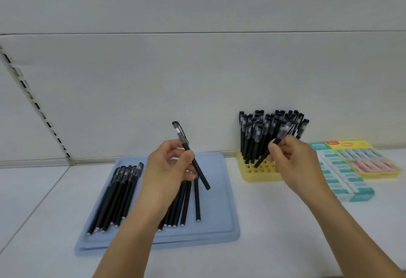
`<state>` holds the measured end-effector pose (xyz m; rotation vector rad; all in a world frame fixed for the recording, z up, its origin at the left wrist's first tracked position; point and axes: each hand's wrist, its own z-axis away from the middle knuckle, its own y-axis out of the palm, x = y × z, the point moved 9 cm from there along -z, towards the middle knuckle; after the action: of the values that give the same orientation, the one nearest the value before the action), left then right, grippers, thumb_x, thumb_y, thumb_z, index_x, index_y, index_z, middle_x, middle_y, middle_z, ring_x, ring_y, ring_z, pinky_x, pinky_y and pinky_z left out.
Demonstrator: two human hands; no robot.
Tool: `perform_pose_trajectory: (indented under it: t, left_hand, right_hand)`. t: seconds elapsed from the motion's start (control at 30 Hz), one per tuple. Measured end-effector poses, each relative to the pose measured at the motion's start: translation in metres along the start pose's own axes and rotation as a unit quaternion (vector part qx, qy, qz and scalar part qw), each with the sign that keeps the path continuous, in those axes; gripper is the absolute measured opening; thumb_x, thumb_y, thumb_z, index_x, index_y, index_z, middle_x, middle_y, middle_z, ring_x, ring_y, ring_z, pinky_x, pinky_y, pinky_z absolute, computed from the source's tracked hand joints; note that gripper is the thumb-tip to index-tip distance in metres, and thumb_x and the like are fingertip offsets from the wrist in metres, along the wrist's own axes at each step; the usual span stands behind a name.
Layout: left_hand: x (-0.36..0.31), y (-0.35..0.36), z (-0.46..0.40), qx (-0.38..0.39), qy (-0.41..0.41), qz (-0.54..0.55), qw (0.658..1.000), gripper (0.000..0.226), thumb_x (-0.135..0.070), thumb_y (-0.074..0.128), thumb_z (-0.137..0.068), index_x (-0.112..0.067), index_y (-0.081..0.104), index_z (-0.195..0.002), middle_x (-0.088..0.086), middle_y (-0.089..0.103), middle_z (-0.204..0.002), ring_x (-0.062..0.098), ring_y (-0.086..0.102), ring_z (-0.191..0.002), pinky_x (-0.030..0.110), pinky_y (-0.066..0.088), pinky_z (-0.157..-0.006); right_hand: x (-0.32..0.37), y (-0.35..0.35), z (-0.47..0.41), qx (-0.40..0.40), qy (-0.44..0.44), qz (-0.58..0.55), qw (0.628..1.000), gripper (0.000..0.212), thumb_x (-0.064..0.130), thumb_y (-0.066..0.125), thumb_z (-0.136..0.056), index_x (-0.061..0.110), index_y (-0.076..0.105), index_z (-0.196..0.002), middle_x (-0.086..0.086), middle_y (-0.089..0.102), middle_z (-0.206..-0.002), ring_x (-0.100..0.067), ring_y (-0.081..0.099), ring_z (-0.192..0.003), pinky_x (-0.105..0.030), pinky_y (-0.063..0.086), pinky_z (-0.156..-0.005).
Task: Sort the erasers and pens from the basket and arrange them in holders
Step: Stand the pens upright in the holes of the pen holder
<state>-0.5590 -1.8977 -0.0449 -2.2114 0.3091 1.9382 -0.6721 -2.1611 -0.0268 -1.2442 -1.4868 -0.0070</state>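
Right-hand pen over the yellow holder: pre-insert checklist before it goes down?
1. Right hand grips its pen: ok.
2. Tip aimed at the yellow holder: ok, pen tilted.
3. Free holes in the front rows: ok.
4. Tip lined up with one hole: cannot tell.
5. Left hand holds the next pen: ok.
6. More pens on the blue tray: ok.

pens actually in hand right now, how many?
2. One pen held in the left hand over the blue tray; another pen pinched by the right hand, tip at the yellow holder. None seems hidden.
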Motion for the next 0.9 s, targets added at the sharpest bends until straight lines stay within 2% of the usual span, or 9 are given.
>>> perform_pose_trajectory:
  t: [0.2, 0.37, 0.47, 0.53, 0.6, 0.7, 0.77, 0.83, 0.9]
  left_hand:
    - [0.006, 0.052, 0.005, 0.034, 0.019, -0.01, 0.999, 0.012, -0.012, 0.063, -0.092, -0.021, 0.063, -0.1, -0.003, 0.069, -0.079, 0.017, 0.07, -0.072, 0.023, 0.055, -0.06]
    - [0.004, 0.068, 0.006, 0.032, 0.023, -0.02, 0.999, 0.014, -0.011, 0.064, -0.091, -0.022, 0.063, -0.099, -0.001, 0.068, -0.081, 0.017, 0.07, -0.073, 0.025, 0.057, -0.061]
    - [0.003, 0.078, 0.004, 0.036, 0.028, -0.023, 0.999, 0.013, -0.01, 0.064, -0.091, -0.021, 0.063, -0.098, -0.001, 0.068, -0.08, 0.019, 0.07, -0.073, 0.026, 0.056, -0.061]
    - [0.0, 0.087, 0.001, 0.043, 0.037, -0.03, 0.998, 0.012, -0.011, 0.065, -0.09, -0.019, 0.063, -0.098, 0.001, 0.067, -0.083, 0.019, 0.07, -0.073, 0.026, 0.056, -0.061]
    - [-0.003, 0.1, -0.001, 0.047, 0.045, -0.034, 0.997, 0.01, -0.013, 0.066, -0.089, -0.019, 0.062, -0.096, 0.004, 0.067, -0.086, 0.02, 0.07, -0.073, 0.029, 0.058, -0.063]
    - [-0.008, 0.121, -0.001, 0.056, 0.057, -0.032, 0.996, 0.01, -0.014, 0.067, -0.087, -0.02, 0.062, -0.094, 0.003, 0.068, -0.087, 0.02, 0.07, -0.076, 0.035, 0.06, -0.07]
    - [-0.008, 0.132, 0.0, 0.069, 0.071, -0.045, 0.994, 0.012, -0.019, 0.066, -0.088, -0.026, 0.063, -0.098, -0.005, 0.068, -0.09, 0.012, 0.068, -0.083, 0.032, 0.058, -0.077]
    - [-0.001, 0.139, 0.003, 0.095, 0.105, -0.163, 0.977, 0.019, -0.029, 0.061, -0.092, -0.032, 0.061, -0.111, -0.014, 0.066, -0.101, 0.0, 0.061, -0.095, 0.025, 0.052, -0.085]
    - [0.014, 0.148, 0.01, 0.144, 0.154, -0.363, 0.908, 0.03, -0.038, 0.052, -0.097, -0.031, 0.057, -0.125, -0.016, 0.059, -0.121, 0.001, 0.05, -0.114, 0.027, 0.043, -0.097]
  right_hand:
    - [-0.019, 0.01, -0.026, 0.019, -0.026, 0.083, 0.996, 0.026, 0.031, 0.054, -0.096, 0.024, 0.046, -0.072, 0.004, 0.068, -0.076, -0.019, 0.062, -0.073, -0.039, 0.053, -0.068]
    - [-0.026, 0.033, -0.033, 0.082, -0.037, 0.13, 0.987, 0.019, 0.033, 0.054, -0.097, 0.021, 0.054, -0.082, 0.003, 0.068, -0.08, -0.017, 0.062, -0.072, -0.038, 0.053, -0.065]
    - [-0.032, 0.033, -0.03, 0.096, -0.021, 0.183, 0.978, 0.024, 0.047, 0.056, -0.093, 0.026, 0.059, -0.082, 0.008, 0.065, -0.075, -0.014, 0.061, -0.072, -0.031, 0.048, -0.06]
    - [-0.024, 0.016, -0.024, 0.043, -0.043, 0.141, 0.988, 0.03, 0.06, 0.056, -0.085, 0.032, 0.059, -0.076, 0.013, 0.06, -0.063, -0.004, 0.056, -0.062, -0.026, 0.039, -0.051]
    - [-0.01, 0.013, -0.014, 0.058, -0.081, 0.018, 0.995, 0.03, 0.064, 0.06, -0.076, 0.034, 0.061, -0.073, 0.012, 0.059, -0.06, -0.003, 0.053, -0.055, -0.024, 0.037, -0.047]
    - [0.009, 0.025, 0.002, 0.144, -0.143, -0.052, 0.978, 0.023, 0.052, 0.067, -0.077, 0.029, 0.063, -0.077, 0.006, 0.058, -0.063, -0.004, 0.047, -0.052, -0.03, 0.042, -0.051]
    - [0.006, 0.018, -0.004, 0.115, -0.146, -0.042, 0.982, 0.017, 0.037, 0.067, -0.085, 0.026, 0.06, -0.074, 0.008, 0.059, -0.06, -0.004, 0.05, -0.053, -0.021, 0.04, -0.049]
    - [-0.01, 0.003, -0.015, 0.063, -0.104, -0.047, 0.992, 0.016, 0.028, 0.065, -0.089, 0.028, 0.06, -0.074, 0.012, 0.061, -0.061, 0.0, 0.056, -0.058, -0.012, 0.039, -0.052]
    - [-0.031, -0.002, -0.023, 0.05, -0.049, -0.059, 0.996, 0.012, 0.021, 0.062, -0.092, 0.026, 0.063, -0.081, 0.008, 0.065, -0.069, -0.002, 0.058, -0.06, -0.015, 0.042, -0.058]
